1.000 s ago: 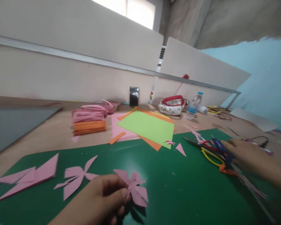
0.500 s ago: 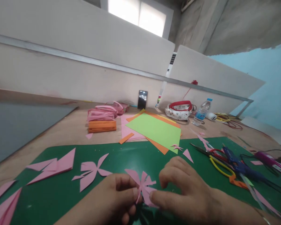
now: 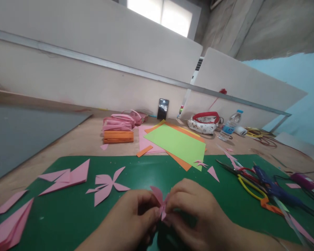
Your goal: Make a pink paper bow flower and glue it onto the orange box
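Pink paper flower (image 3: pixel 159 198), thin pointed petals, pinched between left hand (image 3: pixel 136 218) and right hand (image 3: pixel 191 209), above smooth green cutting mat (image 3: pixel 151 170), flat pink cutout (image 3: pixel 106 184) near.

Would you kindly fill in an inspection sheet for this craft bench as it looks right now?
Surface: green cutting mat on a wooden table.
Job's things: small pink paper cutout, pinched between both hands over the mat.
Clutter: pink paper shapes on the mat; green sheet lying on orange and pink paper; scissors, blue glue gun, water bottle, phone.
Grippers: left hand and right hand, both closed on the cutout.
Cables: yellow and red coils at the table's far right.
Surroundings: white partition panels, a window, a blue wall.
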Tool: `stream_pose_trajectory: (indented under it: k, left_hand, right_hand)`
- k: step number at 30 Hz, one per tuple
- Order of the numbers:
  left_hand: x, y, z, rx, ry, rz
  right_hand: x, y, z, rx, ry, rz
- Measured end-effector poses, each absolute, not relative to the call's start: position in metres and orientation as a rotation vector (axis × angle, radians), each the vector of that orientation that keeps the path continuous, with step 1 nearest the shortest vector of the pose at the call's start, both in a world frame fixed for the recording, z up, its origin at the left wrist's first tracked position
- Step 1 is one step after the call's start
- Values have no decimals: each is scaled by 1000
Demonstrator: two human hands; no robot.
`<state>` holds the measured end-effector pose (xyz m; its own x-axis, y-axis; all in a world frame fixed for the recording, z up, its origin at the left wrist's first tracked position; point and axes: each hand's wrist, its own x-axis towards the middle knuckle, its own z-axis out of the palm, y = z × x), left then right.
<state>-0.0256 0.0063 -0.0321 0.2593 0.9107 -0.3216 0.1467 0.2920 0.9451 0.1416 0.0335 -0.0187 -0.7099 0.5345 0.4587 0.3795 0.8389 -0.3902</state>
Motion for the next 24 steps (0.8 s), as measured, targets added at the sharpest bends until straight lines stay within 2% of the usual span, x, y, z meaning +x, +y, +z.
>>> stream_pose_trajectory:
  k: [4,10,17,24]
  left_hand:
    - [-27,8,-40,1069,1213,722]
    - [-31,11,-46,959,1255,754]
    - [-30,11,-45,922,1211,768]
    - [-30,10,-41,950,1202,779]
  right_hand:
    - [141,33,-25,-655,-2414,220]
    - [148,35,-21,-667,-2401,379]
    - [148,38,-28,-686,-2425,351]
    - [144,35,-23,-763,-2377,619]
